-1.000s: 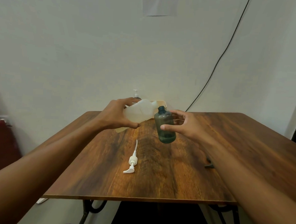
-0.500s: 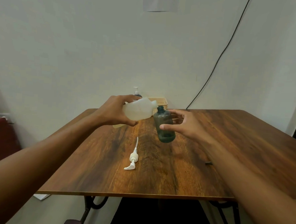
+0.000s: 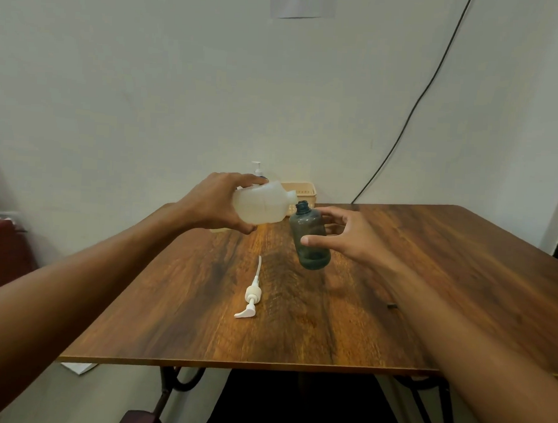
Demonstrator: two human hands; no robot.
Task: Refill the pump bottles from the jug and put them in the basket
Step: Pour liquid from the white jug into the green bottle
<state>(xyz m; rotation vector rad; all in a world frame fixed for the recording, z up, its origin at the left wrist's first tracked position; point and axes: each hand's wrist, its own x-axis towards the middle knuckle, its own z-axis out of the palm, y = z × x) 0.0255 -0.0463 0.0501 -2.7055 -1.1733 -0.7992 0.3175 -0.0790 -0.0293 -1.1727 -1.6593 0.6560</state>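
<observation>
Fingers (image 3: 240,180) tip an unlabelled jug (image 3: 260,205) toward an unlabelled bottle (image 3: 312,235).

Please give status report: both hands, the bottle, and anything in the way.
Left hand holds jug tipped, spout at bottle mouth. Right hand holds open dark bottle above table. Pump head lies loose below; nothing blocks.

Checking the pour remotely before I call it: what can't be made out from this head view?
- Any stream between the jug spout and the dark bottle mouth: too fine to see.
- Bottle's fill level: dark tinted plastic, right hand covers part.
- Second pump bottle: body hidden behind left hand and jug.
- Basket contents: hidden by its wall and the jug.
</observation>
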